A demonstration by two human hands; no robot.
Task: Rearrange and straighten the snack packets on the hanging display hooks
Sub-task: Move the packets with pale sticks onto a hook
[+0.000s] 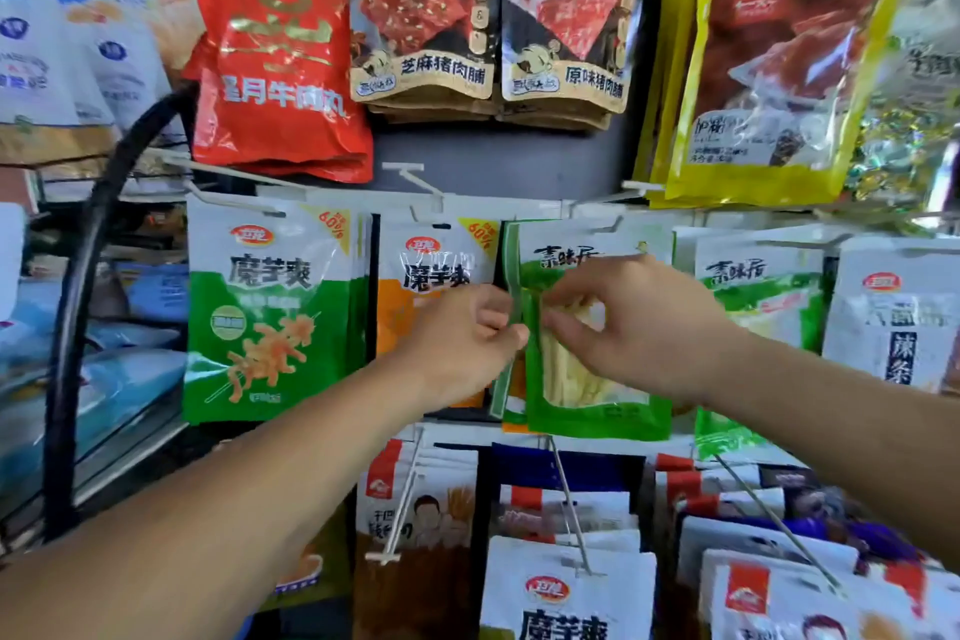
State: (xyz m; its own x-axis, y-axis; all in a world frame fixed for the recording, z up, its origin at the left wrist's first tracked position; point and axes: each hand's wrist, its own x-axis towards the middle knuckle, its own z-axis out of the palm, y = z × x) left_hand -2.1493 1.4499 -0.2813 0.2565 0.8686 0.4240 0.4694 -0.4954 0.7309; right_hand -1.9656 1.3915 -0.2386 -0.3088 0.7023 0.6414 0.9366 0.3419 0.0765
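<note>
A green-and-white snack packet (597,411) with pale strips behind a clear window hangs on a middle-row hook (613,224). My left hand (467,338) pinches its left edge, fingers curled. My right hand (634,317) lies across its front, fingertips gripping the packet near the same edge. An orange-and-white packet (436,255) hangs just left, partly hidden by my left hand. Further left hangs a green konjac packet (270,312).
Above hang a red packet (280,57), two dark jerky packets (498,26) and a yellow one (769,68). More green and white packets (831,307) hang at right. Lower hooks (569,509) stick out toward me with white packets. A black curved bar (83,286) stands at left.
</note>
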